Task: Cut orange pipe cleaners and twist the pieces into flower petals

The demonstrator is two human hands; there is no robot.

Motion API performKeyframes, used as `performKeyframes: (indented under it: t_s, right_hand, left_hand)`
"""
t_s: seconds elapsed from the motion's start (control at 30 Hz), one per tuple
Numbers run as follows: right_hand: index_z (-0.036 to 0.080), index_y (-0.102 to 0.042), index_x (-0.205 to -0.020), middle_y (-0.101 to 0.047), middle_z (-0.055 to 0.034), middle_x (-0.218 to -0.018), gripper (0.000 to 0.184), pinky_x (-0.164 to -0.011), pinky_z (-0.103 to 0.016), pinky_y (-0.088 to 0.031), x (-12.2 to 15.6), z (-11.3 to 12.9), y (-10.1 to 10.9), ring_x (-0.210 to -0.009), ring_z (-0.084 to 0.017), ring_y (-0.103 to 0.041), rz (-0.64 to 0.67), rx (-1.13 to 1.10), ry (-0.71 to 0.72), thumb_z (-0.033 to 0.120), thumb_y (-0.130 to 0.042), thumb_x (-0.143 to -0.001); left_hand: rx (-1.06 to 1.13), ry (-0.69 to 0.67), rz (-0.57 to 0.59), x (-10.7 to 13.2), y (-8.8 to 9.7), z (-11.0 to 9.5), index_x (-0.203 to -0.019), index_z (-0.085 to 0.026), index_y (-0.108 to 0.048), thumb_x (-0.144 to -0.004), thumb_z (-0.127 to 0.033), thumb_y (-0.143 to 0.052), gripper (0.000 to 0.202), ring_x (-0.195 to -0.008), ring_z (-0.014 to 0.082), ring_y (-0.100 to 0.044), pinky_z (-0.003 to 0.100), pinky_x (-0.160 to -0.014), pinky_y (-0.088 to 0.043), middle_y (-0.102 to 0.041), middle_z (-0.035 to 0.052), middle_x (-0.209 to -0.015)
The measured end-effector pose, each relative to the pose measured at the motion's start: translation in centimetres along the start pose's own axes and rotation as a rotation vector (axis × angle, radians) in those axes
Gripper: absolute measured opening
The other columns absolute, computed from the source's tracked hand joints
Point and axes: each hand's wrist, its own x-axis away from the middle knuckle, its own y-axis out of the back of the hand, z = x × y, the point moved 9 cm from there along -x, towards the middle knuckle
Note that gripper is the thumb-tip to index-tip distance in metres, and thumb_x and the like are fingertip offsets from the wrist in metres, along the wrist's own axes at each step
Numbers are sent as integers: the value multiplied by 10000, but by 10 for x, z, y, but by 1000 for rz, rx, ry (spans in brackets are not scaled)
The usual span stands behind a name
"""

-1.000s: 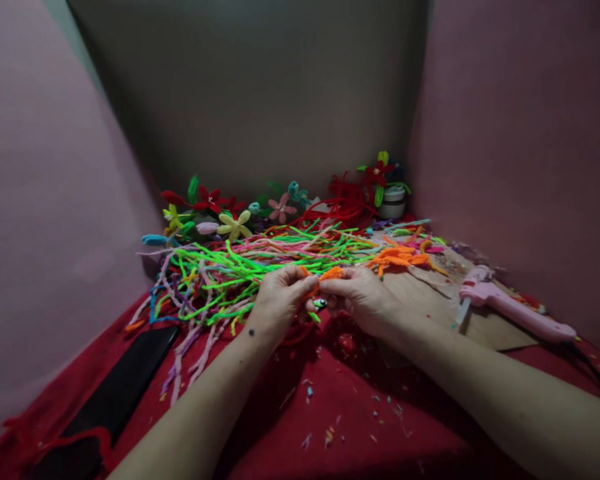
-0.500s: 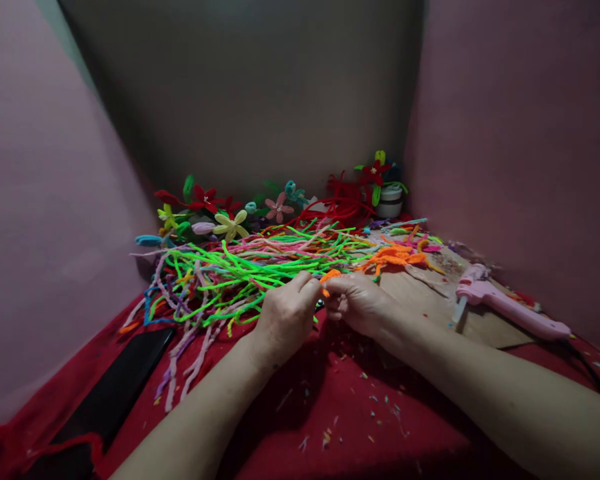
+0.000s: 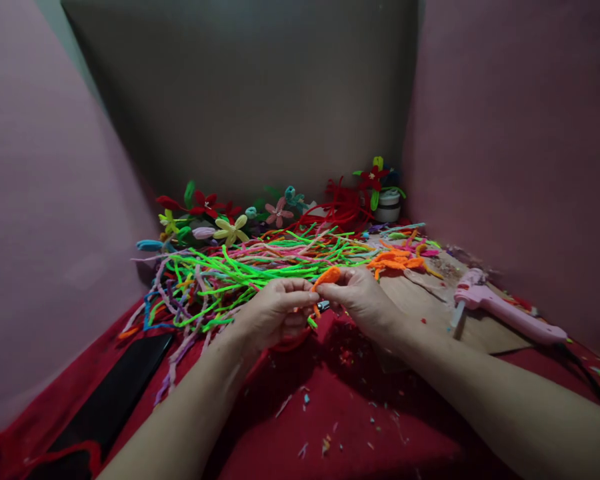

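My left hand (image 3: 273, 310) and my right hand (image 3: 363, 300) meet over the red cloth (image 3: 330, 413), fingertips pinched together on a small orange pipe cleaner piece (image 3: 327, 277) bent into a loop. Its thin ends hang down between the thumbs. Just behind the hands lies a big tangle of pipe cleaners (image 3: 240, 270), mostly neon green with pink, purple and blue strands. Under the hands a small dark tool with a light tip (image 3: 323, 306) peeks out.
Finished pipe cleaner flowers (image 3: 230, 227) line the back wall, beside a white pot with a red flower (image 3: 387, 200). More orange pieces (image 3: 397, 260) lie on a cardboard sheet (image 3: 445, 307) with a pink glue gun (image 3: 505, 310). A black flat object (image 3: 115, 393) lies left. Scraps litter the cloth.
My left hand has turned palm-up, its fingers now under the orange piece. The orange loop has risen slightly between the fingertips. The view shifted a little.
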Motion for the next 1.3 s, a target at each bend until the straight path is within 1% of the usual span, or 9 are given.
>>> performKeyframes:
  t_s: [0.1,0.23,0.37,0.5,0.67,0.8,0.93,1.1,1.3]
  right_hand:
    - [162,-504,-496,-407,70,-438,105,-417,-225,-210,0,-5,3,-414,-51,-306,-50,18,-29,142,-542,-592]
    - [189,-360,-425,-308,83,-368,223,-374,-225,-176,1,-33,0,-363,-51,-243,-67,-198,-230,151,-538,-554]
    - [187,-368,-437,-326,85,-369,216,-358,-217,-195,1,-41,-5,-354,-54,-264,-36,-309,-303,154,-564,-522]
    - [178,-412,-479,-360,80,-387,143,-369,-217,-214,-1,-22,-2,-362,-59,-296,-16,-164,-158,166,-526,-563]
    - [165,-422,-479,-359,83,-401,135,-393,-200,-205,-4,-10,8,-389,-47,-301,-82,4,-48,150,-506,-584]
    - [157,-475,-516,-390,80,-439,93,-422,-192,-259,-8,-10,9,-410,-50,-317,-79,7,-16,161,-515,-600]
    - [147,-549,-586,-494,45,-531,58,-518,-200,-350,-5,0,11,-510,-78,-427,-118,187,114,142,-502,-621]
    - [156,-562,-633,-519,33,-596,83,-585,-206,-376,-1,12,5,-583,-91,-465,-105,342,269,128,-489,-660]
    - [147,-555,-548,-466,39,-496,184,-478,-203,-333,-5,2,5,-490,-77,-413,-65,174,138,250,-550,-700]
  left_hand:
    - [-606,-257,-257,5,8,-24,-665,-174,-480,-751,-236,-495,107,-437,66,-303,206,-437,-221,-379,-44,-536]
    - [-1501,-559,-504,21,-20,-42,-730,-174,-535,-777,-117,-409,146,-546,139,-436,261,-495,-260,-505,30,-642]
    - [-1789,-696,-549,26,-35,-40,-769,-166,-542,-804,-133,-406,144,-665,201,-502,292,-572,-346,-551,70,-728]
    - [-1573,-673,-589,19,-19,-38,-787,-151,-510,-815,-117,-374,143,-761,199,-516,289,-659,-395,-565,90,-815]
    - [-1149,-461,-448,6,-2,-30,-760,-170,-494,-839,-214,-352,169,-574,128,-461,243,-565,-357,-507,3,-648]
    - [-613,-195,-272,2,5,-26,-716,-154,-524,-814,-373,-389,275,-515,93,-439,210,-504,-342,-485,-25,-581]
    - [-291,-5,-205,1,8,-14,-633,-136,-504,-691,-386,-555,262,-434,65,-443,188,-447,-348,-488,-40,-527]
    - [-106,62,-231,-2,11,4,-639,-142,-500,-603,-369,-641,270,-371,70,-456,197,-381,-400,-502,-47,-488]
    - [-166,112,-204,-1,6,11,-628,-172,-440,-694,-469,-541,321,-232,55,-334,149,-237,-241,-424,-75,-362]
